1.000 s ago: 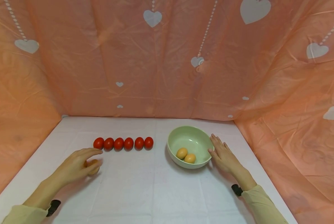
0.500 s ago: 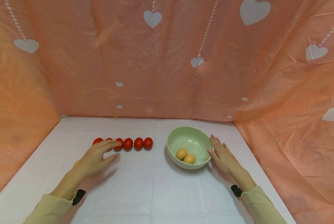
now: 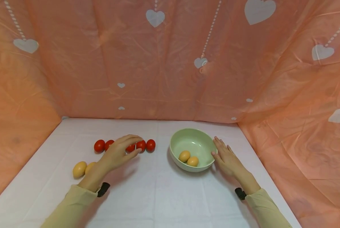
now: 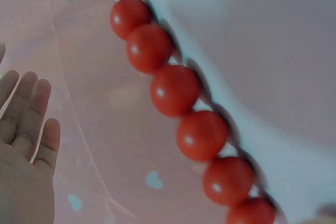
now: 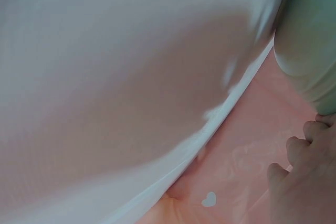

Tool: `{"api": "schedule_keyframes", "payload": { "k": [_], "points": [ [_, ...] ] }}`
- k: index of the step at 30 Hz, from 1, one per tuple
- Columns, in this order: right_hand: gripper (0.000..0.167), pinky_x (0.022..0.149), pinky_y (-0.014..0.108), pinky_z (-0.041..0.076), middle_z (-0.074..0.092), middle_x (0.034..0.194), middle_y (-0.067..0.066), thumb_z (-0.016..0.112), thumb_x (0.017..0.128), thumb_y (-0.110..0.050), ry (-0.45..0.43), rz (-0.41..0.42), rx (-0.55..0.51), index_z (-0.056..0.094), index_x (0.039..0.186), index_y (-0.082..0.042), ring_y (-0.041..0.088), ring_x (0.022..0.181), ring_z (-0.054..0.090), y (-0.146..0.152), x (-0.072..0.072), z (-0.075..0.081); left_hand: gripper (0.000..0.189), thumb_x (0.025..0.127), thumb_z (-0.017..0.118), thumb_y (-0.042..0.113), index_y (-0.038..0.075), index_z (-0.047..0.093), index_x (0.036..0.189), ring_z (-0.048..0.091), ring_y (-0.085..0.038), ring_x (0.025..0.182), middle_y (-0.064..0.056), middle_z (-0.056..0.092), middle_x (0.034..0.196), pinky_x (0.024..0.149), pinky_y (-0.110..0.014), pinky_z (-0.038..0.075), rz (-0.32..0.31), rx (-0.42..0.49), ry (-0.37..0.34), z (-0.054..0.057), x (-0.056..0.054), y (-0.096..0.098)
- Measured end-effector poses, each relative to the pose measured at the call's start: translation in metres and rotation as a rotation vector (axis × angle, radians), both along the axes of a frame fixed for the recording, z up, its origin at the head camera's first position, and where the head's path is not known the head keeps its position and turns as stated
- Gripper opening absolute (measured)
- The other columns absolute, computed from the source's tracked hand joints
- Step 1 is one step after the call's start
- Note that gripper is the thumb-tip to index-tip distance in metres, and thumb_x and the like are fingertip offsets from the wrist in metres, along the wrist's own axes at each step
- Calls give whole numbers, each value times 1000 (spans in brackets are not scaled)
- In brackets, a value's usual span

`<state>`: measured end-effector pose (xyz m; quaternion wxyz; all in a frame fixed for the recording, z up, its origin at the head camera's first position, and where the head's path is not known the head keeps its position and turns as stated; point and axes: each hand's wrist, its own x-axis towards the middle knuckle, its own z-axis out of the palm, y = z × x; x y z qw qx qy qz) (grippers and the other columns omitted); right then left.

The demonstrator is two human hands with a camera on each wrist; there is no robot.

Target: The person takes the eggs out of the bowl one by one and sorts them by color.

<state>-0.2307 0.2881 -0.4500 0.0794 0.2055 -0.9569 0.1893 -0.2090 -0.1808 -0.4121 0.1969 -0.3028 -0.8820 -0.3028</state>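
My left hand (image 3: pixel 120 152) hovers over the middle of a row of red tomatoes (image 3: pixel 150 145), hiding part of it. Its fingers are relaxed and hold nothing. The whole row of tomatoes (image 4: pixel 176 91) crosses the left wrist view, with the left hand (image 4: pixel 26 150) off to one side. In the head view, my right hand (image 3: pixel 228 158) rests its fingers against the right rim of a light green bowl (image 3: pixel 199 136). Two yellow egg-shaped things (image 3: pixel 184 156) lie in that bowl. The bowl's wall (image 5: pixel 307 40) also shows in the right wrist view, near the right hand (image 5: pixel 307 182).
More yellow egg-shaped things (image 3: pixel 79 170) lie at the left, partly covered by the left forearm. A white cloth (image 3: pixel 175 199) covers the table. An orange curtain (image 3: pixel 158 72) with pale hearts closes off the back and both sides.
The left hand has come away from a yellow egg-shaped thing and moved right and slightly up, over the tomatoes. The right hand and the bowl stay put.
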Motion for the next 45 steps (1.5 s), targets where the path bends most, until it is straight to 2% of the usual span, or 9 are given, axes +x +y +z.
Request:
{"api": "schedule_keyframes", "payload": {
  "k": [6,9,17,25,35,45],
  "points": [
    [63,123,66,15,22,170,19,41,113,-32,-12,-7,3,26,162,4,45,155,21,2,0,1,41,93,80,19,11,70,132,62,-30,126,-6,67,134,104,-51,53,-63,3,-31,7,-13,28],
    [63,123,65,15,22,171,19,41,113,-33,-18,-9,1,26,162,4,45,155,21,2,0,1,40,93,79,19,12,70,131,63,-30,125,-7,67,133,105,-52,52,-89,-1,-23,9,-19,43],
    [64,122,67,16,23,170,20,40,113,-35,-6,1,-6,26,162,4,46,155,21,0,0,2,39,93,80,18,10,70,130,66,-17,102,-2,68,129,89,-37,58,-187,-16,18,11,-36,81],
    [63,123,65,14,21,171,18,41,113,-33,-23,-1,2,25,162,3,43,156,19,1,-1,1,39,96,76,21,9,69,132,65,-13,103,1,68,129,92,-33,55,-270,-96,-23,15,-52,117],
    [65,122,67,16,22,171,18,40,113,-36,-22,-2,1,26,162,4,45,155,21,2,-3,1,38,99,71,21,10,67,135,67,-16,104,0,66,133,90,-33,55,-333,-292,-189,16,-71,152],
    [64,123,66,15,21,171,19,41,113,-35,-26,-9,-4,25,162,4,45,155,21,1,-3,1,35,97,75,22,12,71,131,68,-20,105,-2,66,130,88,-37,55,-369,-498,-334,17,-83,172]
  ]
}}
